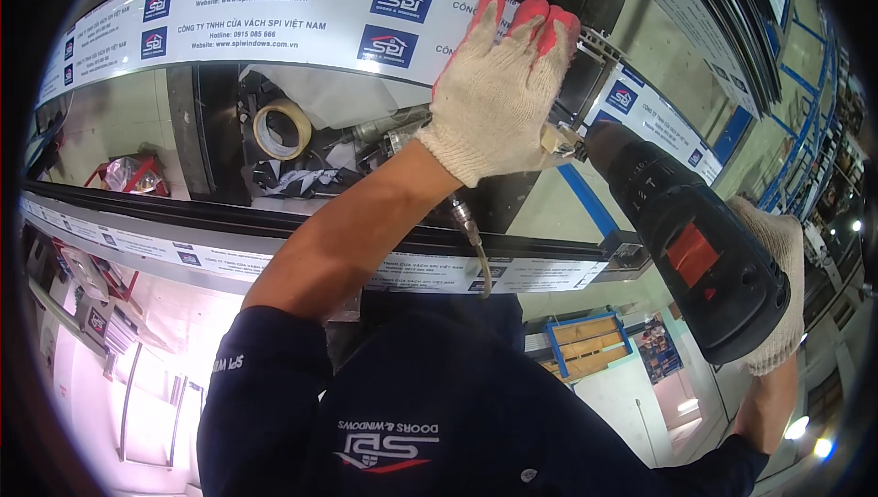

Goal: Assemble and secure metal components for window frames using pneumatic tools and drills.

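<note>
My left hand [503,90], in a white knit glove with red fingertips, lies with fingers stretched out over the end of a long profile covered in white and blue printed film [302,21]. My right hand [777,268], also gloved, is wrapped round a black cordless drill [704,241] with a red-orange patch. The drill points up and left, its front close beside the wrist side of my left hand. A small metal piece [565,142] sits between the drill's front and the left glove. Whether the drill tip touches it, I cannot tell.
Nearer me runs another film-covered profile [512,273]. Between the two lie a roll of tape [282,129] and a metal air fitting with a hose [464,215]. More film-covered profiles [700,17] stand at the upper right. A red bin [133,175] is at the left.
</note>
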Demonstrator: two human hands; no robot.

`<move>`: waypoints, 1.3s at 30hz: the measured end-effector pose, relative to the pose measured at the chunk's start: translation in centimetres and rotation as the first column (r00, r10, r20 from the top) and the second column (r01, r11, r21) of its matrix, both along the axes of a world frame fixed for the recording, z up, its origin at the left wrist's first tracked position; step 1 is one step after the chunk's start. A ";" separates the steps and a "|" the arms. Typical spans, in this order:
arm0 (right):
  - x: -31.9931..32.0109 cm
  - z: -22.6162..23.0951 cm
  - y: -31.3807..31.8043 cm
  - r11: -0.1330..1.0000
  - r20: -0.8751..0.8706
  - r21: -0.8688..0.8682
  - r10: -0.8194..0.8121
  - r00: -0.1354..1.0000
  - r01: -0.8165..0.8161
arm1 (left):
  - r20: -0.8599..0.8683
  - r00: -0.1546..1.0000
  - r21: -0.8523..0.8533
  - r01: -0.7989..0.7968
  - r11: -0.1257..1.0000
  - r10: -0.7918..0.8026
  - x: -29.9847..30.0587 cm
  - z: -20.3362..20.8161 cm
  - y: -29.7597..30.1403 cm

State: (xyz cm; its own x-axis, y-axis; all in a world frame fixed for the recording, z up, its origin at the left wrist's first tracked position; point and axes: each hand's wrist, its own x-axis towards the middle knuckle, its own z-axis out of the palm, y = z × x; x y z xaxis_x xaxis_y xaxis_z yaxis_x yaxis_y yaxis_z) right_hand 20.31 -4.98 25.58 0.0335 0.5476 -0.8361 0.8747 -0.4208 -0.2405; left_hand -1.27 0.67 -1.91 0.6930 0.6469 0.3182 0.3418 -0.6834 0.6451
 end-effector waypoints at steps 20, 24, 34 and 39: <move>0.5 -0.4 -1.2 0.990 0.101 0.123 0.054 0.993 -0.067 | 0.029 0.999 -0.032 0.016 0.999 -0.015 -0.2 -0.1 0.2; 0.8 -0.3 -0.4 0.999 0.085 -0.022 0.036 0.996 -0.034 | -0.007 1.000 -0.020 0.014 1.000 -0.014 -0.2 0.1 0.2; 1.3 -0.2 -1.3 0.997 0.225 -0.077 0.006 0.974 0.012 | 0.002 1.000 -0.023 0.027 0.999 -0.027 -0.2 -0.1 0.2; 1.0 -0.2 -1.0 0.995 0.187 -0.090 -0.014 0.982 0.031 | 0.025 1.000 0.015 0.000 1.000 0.000 -0.1 0.0 0.2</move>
State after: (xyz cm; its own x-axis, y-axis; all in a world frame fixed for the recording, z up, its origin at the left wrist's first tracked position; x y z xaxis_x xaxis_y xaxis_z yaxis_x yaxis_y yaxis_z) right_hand 21.27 -6.03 25.38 0.2049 0.4662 -0.8607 0.8905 -0.4537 -0.0337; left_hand -1.38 0.90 -1.94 0.6846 0.6422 0.3449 0.3257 -0.6928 0.6434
